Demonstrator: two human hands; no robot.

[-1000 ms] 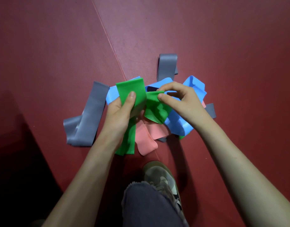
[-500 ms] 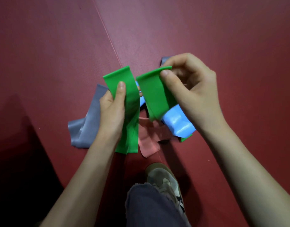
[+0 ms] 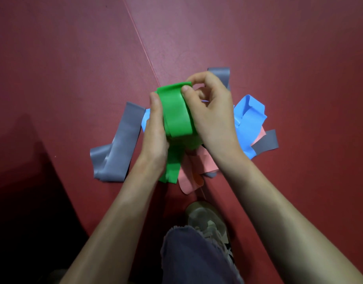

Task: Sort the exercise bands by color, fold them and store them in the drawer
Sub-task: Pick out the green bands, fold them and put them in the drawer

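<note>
- Step in hand, as I read it: folding the green band (image 3: 177,113), held up over the pile, above the middle of the red floor mat (image 3: 74,78).
- Left hand (image 3: 156,128) grips the fold's left side, thumb lying along the edge. Its fingers are behind the band, so I cannot tell how they lie.
- Right hand (image 3: 209,111) pinches the top right corner, thumb on the front and fingers curled over the back.
- A loose green tail hangs below the fold, down toward the pink band (image 3: 199,162).
- To do it well: line up the edges before pressing, keep the layers flat, then take up the tail in same-width turns. The material looks slick and springy, so I expect it to pop open if either pinch slackens.
- Unsorted on the mat: grey band (image 3: 119,144) to the left, another grey end (image 3: 222,75) behind the right hand, blue band (image 3: 248,119) to the right, pink underneath.
- In the way: the tail could drag the pink band along if lifted fast.
- Shoe (image 3: 207,220) and trouser leg (image 3: 188,259) sit at the near edge, clear of the pile.
- The drawer is not in view.
</note>
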